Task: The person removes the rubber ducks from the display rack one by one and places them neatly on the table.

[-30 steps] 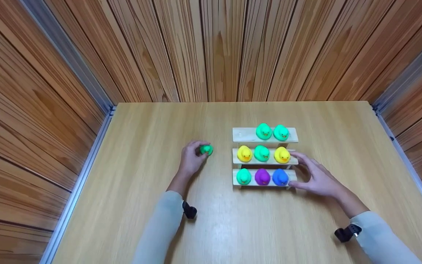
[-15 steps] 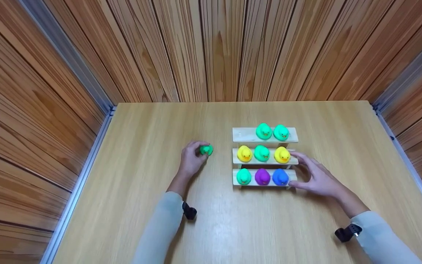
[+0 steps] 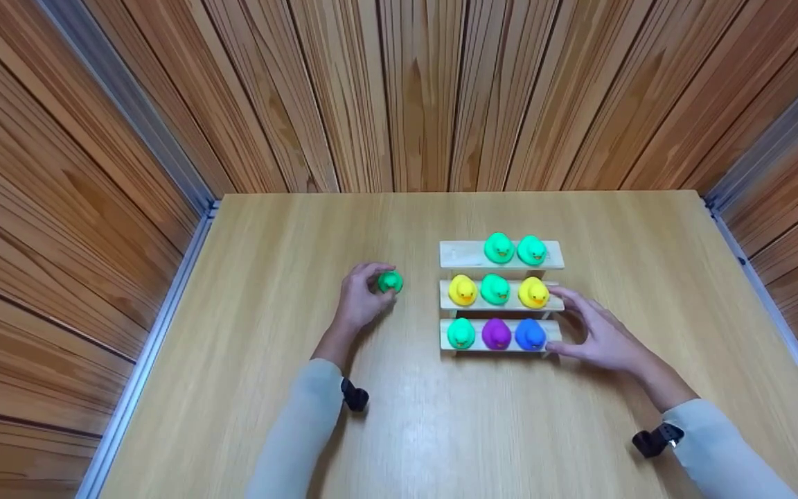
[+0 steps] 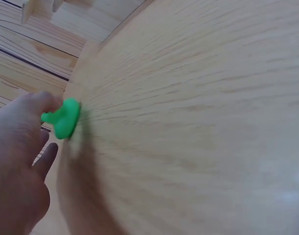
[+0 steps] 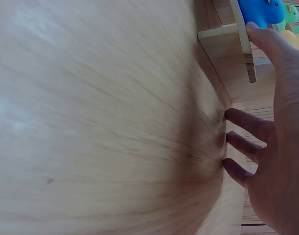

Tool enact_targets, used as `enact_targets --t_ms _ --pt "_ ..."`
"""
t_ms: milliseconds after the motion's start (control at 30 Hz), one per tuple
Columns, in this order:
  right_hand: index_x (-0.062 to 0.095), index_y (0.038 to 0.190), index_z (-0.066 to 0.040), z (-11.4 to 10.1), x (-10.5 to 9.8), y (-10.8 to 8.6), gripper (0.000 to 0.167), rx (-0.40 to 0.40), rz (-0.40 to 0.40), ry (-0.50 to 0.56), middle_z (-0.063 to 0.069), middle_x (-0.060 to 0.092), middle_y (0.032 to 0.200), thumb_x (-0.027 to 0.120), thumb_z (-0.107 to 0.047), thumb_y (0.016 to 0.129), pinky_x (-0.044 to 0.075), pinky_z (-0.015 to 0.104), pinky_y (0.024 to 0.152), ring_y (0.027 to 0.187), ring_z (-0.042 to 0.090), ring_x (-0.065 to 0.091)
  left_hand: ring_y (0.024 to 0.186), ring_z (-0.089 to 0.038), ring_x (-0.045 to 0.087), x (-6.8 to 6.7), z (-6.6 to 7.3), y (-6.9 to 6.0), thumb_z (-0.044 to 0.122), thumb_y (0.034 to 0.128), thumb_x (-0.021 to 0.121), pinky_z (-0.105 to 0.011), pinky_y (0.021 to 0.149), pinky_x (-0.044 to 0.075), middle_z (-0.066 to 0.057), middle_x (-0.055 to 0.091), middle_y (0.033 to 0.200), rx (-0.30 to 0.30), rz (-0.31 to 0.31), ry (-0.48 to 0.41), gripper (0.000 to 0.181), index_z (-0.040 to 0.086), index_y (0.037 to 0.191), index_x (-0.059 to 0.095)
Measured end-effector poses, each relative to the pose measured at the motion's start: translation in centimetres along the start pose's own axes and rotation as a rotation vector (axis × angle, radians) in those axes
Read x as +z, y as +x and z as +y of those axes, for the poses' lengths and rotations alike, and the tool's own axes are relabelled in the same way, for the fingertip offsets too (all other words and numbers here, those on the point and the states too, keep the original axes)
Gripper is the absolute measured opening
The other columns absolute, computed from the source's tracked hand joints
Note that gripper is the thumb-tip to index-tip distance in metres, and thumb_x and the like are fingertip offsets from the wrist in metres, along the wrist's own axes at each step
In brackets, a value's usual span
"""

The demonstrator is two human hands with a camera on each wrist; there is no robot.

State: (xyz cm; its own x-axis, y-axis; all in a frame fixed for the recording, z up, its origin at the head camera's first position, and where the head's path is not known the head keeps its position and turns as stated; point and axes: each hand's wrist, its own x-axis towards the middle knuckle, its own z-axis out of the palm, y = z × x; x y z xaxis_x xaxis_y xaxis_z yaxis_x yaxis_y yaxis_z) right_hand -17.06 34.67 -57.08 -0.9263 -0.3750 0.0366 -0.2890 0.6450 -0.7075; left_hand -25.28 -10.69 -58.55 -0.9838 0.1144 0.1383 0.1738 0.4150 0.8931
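In the head view, my left hand (image 3: 362, 298) has thumb and fingers curled around a small green duck (image 3: 391, 281) left of the rack. The left wrist view shows that duck (image 4: 67, 118) low at the table surface, the hand (image 4: 17, 142) at its head. At the right end of a three-tier wooden rack (image 3: 454, 255) is my right hand (image 3: 603, 336), fingers spread. Its thumb touches the bottom tier beside a blue duck (image 3: 530, 335); a forefinger reaches the middle tier by a yellow duck (image 3: 533, 292). In the right wrist view, the other fingertips (image 5: 230, 137) hang near the table.
Two green ducks (image 3: 499, 248) sit on the top tier. Another yellow duck (image 3: 463, 290) and a green one (image 3: 494, 290) share the middle tier; a green duck (image 3: 461, 334) and a purple duck (image 3: 497, 335) are below. Wood-panelled walls (image 3: 413, 104) enclose the table.
My left thumb and forefinger have spread slightly apart around the green duck, which shows more fully. The left wrist has shifted a little left. My right hand and the rack have not moved.
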Motion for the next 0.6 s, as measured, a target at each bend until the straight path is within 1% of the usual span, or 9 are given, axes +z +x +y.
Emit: enact_targets --t_ms 167,267,400,600 --pt "0.034 0.175 -0.026 0.0 -0.1 0.0 0.099 0.004 -0.004 0.003 0.020 0.043 0.178 0.093 -0.033 0.095 0.036 0.084 0.127 0.157 0.056 0.050 0.139 -0.042 0.066 -0.8 0.8 0.4 -0.003 0.0935 0.087 -0.056 0.124 0.057 -0.020 0.069 0.144 0.005 -0.026 0.007 0.043 0.004 0.135 0.077" --pt "0.033 0.175 -0.027 -0.1 -0.2 0.0 0.099 0.005 -0.004 0.002 0.020 0.043 0.179 0.092 -0.033 0.096 0.035 0.085 0.126 0.157 0.056 0.049 0.143 -0.041 0.064 -1.3 1.4 0.8 -0.002 0.0949 0.087 -0.057 0.128 0.054 -0.019 0.069 0.145 0.019 -0.018 -0.004 0.043 0.005 0.136 0.077" --pt "0.034 0.175 -0.028 0.0 -0.2 0.0 0.099 0.000 -0.002 0.001 0.021 0.043 0.178 0.093 -0.033 0.095 0.036 0.085 0.126 0.157 0.056 0.050 0.146 -0.040 0.063 -1.7 2.0 1.3 -0.002 0.0958 0.085 -0.057 0.129 0.053 -0.019 0.069 0.144 0.053 -0.006 -0.002 0.042 0.005 0.137 0.076" --pt "0.034 0.174 -0.028 0.0 -0.1 0.0 0.098 -0.003 -0.005 0.016 0.021 0.042 0.178 0.092 -0.032 0.095 0.036 0.083 0.128 0.158 0.056 0.049 0.143 -0.040 0.065 -1.8 2.9 1.6 -0.001 0.0965 0.085 -0.057 0.127 0.055 -0.019 0.070 0.142 0.091 0.006 0.011 0.041 0.003 0.137 0.076"
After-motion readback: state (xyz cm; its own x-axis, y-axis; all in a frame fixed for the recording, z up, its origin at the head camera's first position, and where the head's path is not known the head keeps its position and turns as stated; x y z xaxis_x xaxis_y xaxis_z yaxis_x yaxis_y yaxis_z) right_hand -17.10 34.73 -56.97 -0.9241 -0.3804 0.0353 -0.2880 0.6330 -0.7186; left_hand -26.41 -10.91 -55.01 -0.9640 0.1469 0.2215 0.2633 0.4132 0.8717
